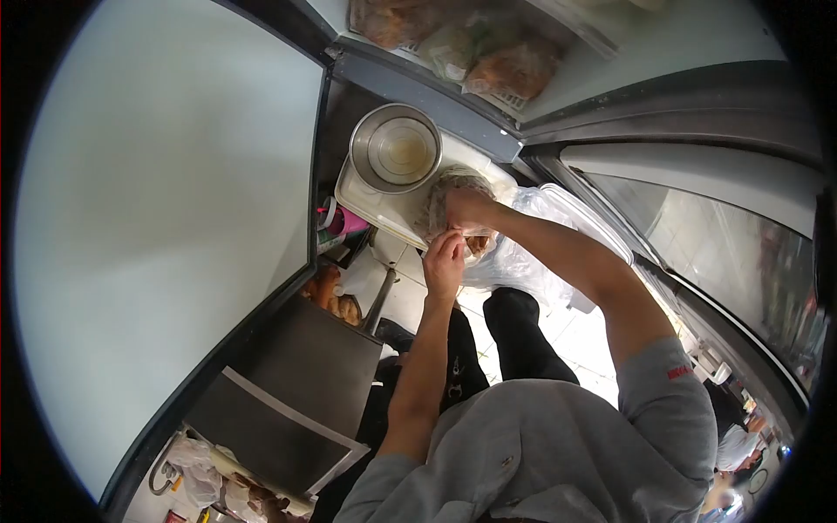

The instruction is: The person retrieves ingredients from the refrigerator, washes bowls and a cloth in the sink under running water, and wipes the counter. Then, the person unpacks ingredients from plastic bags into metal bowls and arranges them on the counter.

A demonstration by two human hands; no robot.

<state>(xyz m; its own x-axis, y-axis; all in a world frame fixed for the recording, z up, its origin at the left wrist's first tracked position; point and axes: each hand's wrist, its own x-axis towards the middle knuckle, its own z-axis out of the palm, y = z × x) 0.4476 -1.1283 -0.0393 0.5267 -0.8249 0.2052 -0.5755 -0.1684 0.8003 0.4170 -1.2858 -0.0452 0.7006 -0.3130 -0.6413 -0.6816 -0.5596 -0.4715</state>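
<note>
A clear plastic bag (460, 180) with brown food pieces inside sits at the edge of a white tub, just right of a round steel pot (396, 148). My left hand (445, 255) pinches the near edge of the bag, fingertips pressed together. Right above it, my right hand (471, 210) is closed at the bag; its fingers are partly hidden by the plastic. Brown pieces (477, 245) show through the bag below my hands. A little pale liquid lies in the bottom of the pot.
An open glass-fronted fridge door (174, 174) fills the left side. Bagged food (514, 70) lies on the fridge shelf ahead. A large translucent plastic sheet or bag (532, 248) spreads to the right. A dark metal cabinet (296, 366) stands lower left; another person (737, 444) is far right.
</note>
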